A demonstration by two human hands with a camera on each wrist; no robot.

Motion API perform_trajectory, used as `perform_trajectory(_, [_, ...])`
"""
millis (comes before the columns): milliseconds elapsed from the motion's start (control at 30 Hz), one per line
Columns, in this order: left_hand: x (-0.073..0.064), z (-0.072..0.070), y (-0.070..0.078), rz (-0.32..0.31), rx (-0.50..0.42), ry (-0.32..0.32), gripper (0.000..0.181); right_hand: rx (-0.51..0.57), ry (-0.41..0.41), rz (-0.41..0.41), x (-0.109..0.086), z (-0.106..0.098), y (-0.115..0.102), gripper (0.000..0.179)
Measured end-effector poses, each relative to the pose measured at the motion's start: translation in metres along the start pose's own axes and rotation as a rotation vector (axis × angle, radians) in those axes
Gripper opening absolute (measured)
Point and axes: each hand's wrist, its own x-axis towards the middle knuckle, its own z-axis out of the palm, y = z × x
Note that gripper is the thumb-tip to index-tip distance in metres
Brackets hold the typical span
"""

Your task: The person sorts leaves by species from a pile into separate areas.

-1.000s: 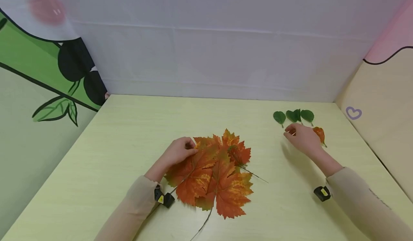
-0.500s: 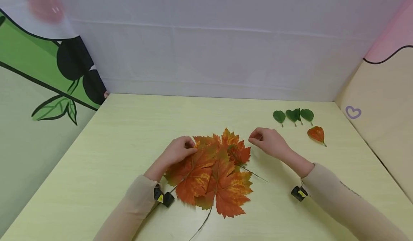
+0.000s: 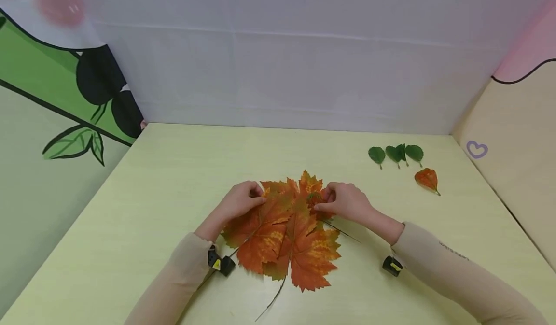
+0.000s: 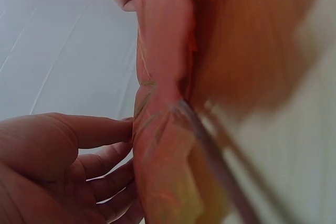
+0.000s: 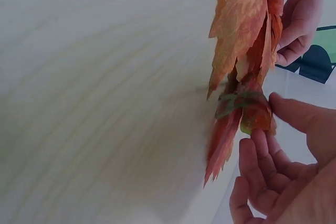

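Large orange artificial maple leaves (image 3: 304, 257) lie overlapped in a pile mid-table, their dark stems pointing toward the person. At the pile's upper left edge my left hand (image 3: 234, 204) pinches a maple leaf between thumb and fingers; its fingertips are partly hidden by the leaf in the left wrist view. My right hand (image 3: 347, 203) is over the pile's right side. In the right wrist view its thumb and fingers close around a small orange and yellow-green leaf (image 5: 257, 116), just below a blurred green leaf (image 5: 231, 103).
Several small green leaves (image 3: 376, 155) stand in a row at the back right of the pale table (image 3: 182, 161). One small orange leaf (image 3: 427, 178) lies just in front of them. A grey-white panel (image 3: 278, 78) bounds the back, with printed panels on both sides.
My right hand has moved left from beside the small leaves onto the pile's right side, uncovering the small orange leaf. The left hand has stayed at the pile's edge.
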Motion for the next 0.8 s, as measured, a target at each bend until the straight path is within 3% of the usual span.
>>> perform_trajectory(267, [0.000, 0.002, 0.000, -0.003, 0.002, 0.005, 0.010, 0.091, -0.016, -0.044, -0.001, 0.000, 0.004, 0.018])
perform_trajectory(800, [0.001, 0.004, 0.001, -0.011, 0.006, 0.014, 0.010, 0.165, -0.084, -0.019, -0.005, -0.014, 0.014, 0.012])
